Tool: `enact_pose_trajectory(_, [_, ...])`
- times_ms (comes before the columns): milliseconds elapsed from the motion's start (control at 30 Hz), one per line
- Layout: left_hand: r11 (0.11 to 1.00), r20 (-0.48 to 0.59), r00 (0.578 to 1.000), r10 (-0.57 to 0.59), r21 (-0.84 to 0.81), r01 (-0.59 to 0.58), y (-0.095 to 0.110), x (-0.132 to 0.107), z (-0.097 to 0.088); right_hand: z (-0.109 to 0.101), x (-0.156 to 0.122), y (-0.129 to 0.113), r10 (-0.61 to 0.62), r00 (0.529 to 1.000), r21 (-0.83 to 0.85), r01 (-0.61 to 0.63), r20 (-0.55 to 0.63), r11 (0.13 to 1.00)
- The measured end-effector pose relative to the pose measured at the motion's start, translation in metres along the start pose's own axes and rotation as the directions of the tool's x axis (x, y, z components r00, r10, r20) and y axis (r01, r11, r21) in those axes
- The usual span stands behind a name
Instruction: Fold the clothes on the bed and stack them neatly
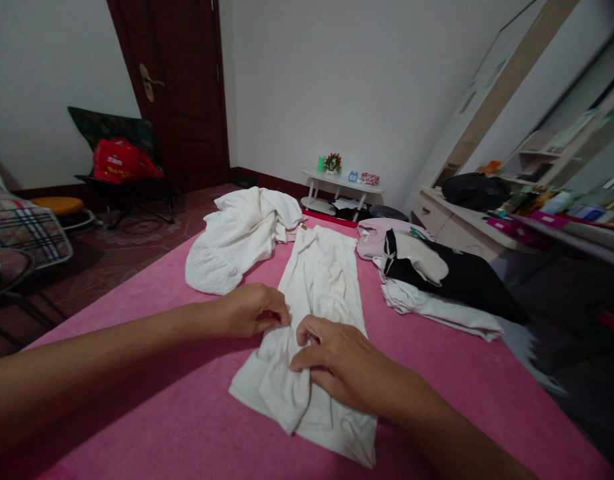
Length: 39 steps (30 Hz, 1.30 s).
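A pair of white pants (327,273) lies lengthwise in front of me, the two leg ends nearest and slightly apart. My left hand (259,311) pinches the left edge of the pants, fingers closed. On the middle of the legs, my right hand (337,360) has thumb and fingers closed on a raised fold of the same cloth. The fabric is wrinkled between and below the hands. Beyond my left hand, a rumpled white garment (237,240) lies in a loose heap.
A pink bedspread (151,393) lies beneath the clothes. At the right are a black garment (461,273), a pink garment (369,240) and folded white cloth (437,310). A small white table (341,181) stands by the wall; a chair holds a red bag (121,161).
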<state>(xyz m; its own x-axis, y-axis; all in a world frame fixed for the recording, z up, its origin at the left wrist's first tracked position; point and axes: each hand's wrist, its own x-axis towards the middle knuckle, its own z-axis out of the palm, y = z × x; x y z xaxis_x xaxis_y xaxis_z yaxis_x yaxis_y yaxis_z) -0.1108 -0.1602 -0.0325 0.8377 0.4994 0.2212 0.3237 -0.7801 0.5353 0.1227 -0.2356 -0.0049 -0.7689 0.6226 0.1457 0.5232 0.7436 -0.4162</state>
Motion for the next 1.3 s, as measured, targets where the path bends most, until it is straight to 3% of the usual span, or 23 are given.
enact_pose_trajectory(100, [0.999, -0.053, 0.998, 0.025, 0.038, -0.023, 0.004, 0.001, 0.002, 0.0, 0.004, 0.002, -0.006, 0.984, 0.156, 0.034, -0.179, 0.987])
enact_pose_trajectory(233, [0.997, -0.214, 0.976, 0.038, 0.072, -0.023, 0.005, 0.011, 0.002, -0.016, 0.006, 0.006, 0.111, 0.919, 0.453, 0.078, -0.377, 0.888])
enact_pose_trajectory(333, [0.993, -0.258, 0.961, 0.096, 0.092, -0.074, 0.002, 0.022, -0.001, -0.025, 0.005, 0.008, 0.185, 0.909, 0.592, 0.08, -0.373, 0.802])
enact_pose_trajectory(433, [0.988, -0.167, 0.975, 0.15, 0.063, -0.141, 0.001, 0.033, -0.008, -0.024, 0.005, 0.01, 0.239, 0.917, 0.71, 0.065, -0.32, 0.701])
enact_pose_trajectory(533, [0.992, -0.07, 0.99, 0.12, -0.021, -0.122, 0.006, 0.043, -0.016, -0.019, 0.006, 0.011, 0.306, 0.909, 0.819, 0.062, -0.282, 0.57])
enact_pose_trajectory(600, [0.993, -0.071, 0.992, 0.108, -0.047, -0.111, 0.009, 0.045, -0.02, -0.016, 0.007, 0.013, 0.377, 0.881, 0.879, 0.084, -0.286, 0.47])
enact_pose_trajectory(700, [0.993, -0.122, 0.986, 0.117, 0.022, -0.115, 0.008, 0.04, -0.016, -0.012, 0.009, 0.015, 0.503, 0.799, 0.915, 0.14, -0.329, 0.377])
enact_pose_trajectory(767, [0.991, -0.148, 0.984, 0.096, 0.102, -0.081, 0.004, 0.033, -0.007, -0.01, 0.011, 0.014, 0.544, 0.75, 0.908, 0.183, -0.377, 0.377])
enact_pose_trajectory(900, [0.985, -0.287, 0.958, 0.031, 0.174, 0.02, 0.006, 0.025, 0.014, -0.004, 0.017, 0.007, 0.503, 0.724, 0.854, 0.235, -0.472, 0.464])
enact_pose_trajectory(1067, [0.993, -0.519, 0.847, 0.111, 0.034, -0.109, 0.028, 0.024, 0.014, -0.007, 0.014, -0.001, 0.428, 0.707, 0.699, 0.131, -0.563, 0.703])
enact_pose_trajectory(1133, [0.983, -0.49, 0.862, 0.129, -0.049, -0.175, 0.037, 0.02, 0.01, -0.01, 0.01, -0.004, 0.412, 0.729, 0.627, 0.031, -0.546, 0.778])
enact_pose_trajectory(1200, [0.971, -0.367, 0.927, 0.073, -0.185, -0.15, 0.042, 0.013, 0.009, -0.011, 0.007, -0.006, 0.441, 0.792, 0.607, -0.115, -0.422, 0.786])
enact_pose_trajectory(1267, [0.931, -0.198, 0.976, -0.093, -0.365, 0.014, 0.041, 0.009, 0.013, -0.009, 0.007, -0.004, 0.497, 0.836, 0.629, -0.262, -0.231, 0.732])
enact_pose_trajectory(1300, [0.885, -0.124, 0.973, -0.196, -0.45, 0.121, 0.039, 0.007, 0.016, -0.006, 0.008, -0.002, 0.521, 0.84, 0.642, -0.316, -0.153, 0.698])
